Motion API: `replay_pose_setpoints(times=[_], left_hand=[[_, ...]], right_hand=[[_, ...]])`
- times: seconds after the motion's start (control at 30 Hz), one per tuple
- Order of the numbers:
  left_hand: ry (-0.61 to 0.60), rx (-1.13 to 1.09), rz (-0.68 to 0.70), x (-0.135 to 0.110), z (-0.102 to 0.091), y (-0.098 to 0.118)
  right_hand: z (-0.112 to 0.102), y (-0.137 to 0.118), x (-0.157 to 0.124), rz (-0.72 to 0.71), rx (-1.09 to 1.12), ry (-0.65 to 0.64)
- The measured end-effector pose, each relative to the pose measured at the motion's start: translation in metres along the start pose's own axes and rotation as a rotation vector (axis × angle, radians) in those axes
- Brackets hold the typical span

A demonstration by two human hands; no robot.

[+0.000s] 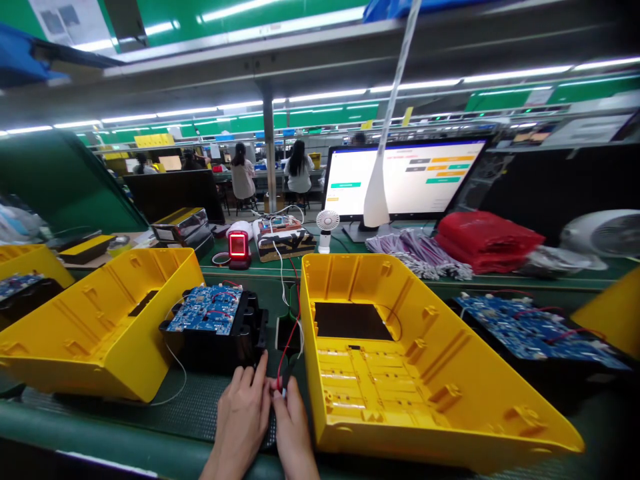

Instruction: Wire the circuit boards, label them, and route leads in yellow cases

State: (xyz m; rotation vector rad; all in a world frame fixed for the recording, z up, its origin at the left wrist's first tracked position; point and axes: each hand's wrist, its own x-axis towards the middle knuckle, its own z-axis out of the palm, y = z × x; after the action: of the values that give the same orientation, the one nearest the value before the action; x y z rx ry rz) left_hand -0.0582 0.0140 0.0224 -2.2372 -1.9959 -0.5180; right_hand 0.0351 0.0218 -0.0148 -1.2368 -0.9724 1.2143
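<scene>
My left hand (243, 408) lies with its index finger stretched out against the near right corner of a black housing (215, 348). A blue circuit board (205, 308) tops that housing. Its thumb side meets the fingertips of my right hand (294, 423). My right hand pinches the lower end of a red wire (287, 347), where a small pale end shows between thumb and fingers. What lies under the fingertips is mostly hidden. To the right stands an open yellow case (440, 373) with a dark panel (353, 321) inside.
Another yellow case (135, 333) stands left, a second board unit (540, 333) right. Behind are a red-lit scanner (239, 247), a small fan (327, 230), bundled wires (420, 252), red bags (485, 240) and a monitor (405, 180). A white strip (395, 87) hangs down. People sit far back.
</scene>
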Motion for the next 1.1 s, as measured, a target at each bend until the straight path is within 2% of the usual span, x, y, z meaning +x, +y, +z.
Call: replay_pose_setpoints(times=[0.27,0.47,0.67,0.9,1.1], left_hand=[[0.013,0.009,-0.015,-0.0001,0.0016,0.0005],[0.060,0.045,0.016,0.0003,0.0015,0.0007],[0.045,0.042,0.003,0.0000,0.0022,-0.0004],[0.050,-0.006,-0.019,-0.0007,0.0033,-0.0011],[0.059,-0.122,-0.102,-0.0024,0.0034,-0.0006]], right_hand=[[0.0012,-0.0006,-0.0007,0.058,0.041,0.035],[0.0006,-0.0060,-0.0018,0.040,0.042,0.026],[-0.0036,-0.0052,0.0000,0.048,0.024,0.036],[-0.0004,-0.0001,0.0004,0.043,0.097,0.010],[-0.0082,-0.0061,0.0021,0.087,0.080,-0.108]])
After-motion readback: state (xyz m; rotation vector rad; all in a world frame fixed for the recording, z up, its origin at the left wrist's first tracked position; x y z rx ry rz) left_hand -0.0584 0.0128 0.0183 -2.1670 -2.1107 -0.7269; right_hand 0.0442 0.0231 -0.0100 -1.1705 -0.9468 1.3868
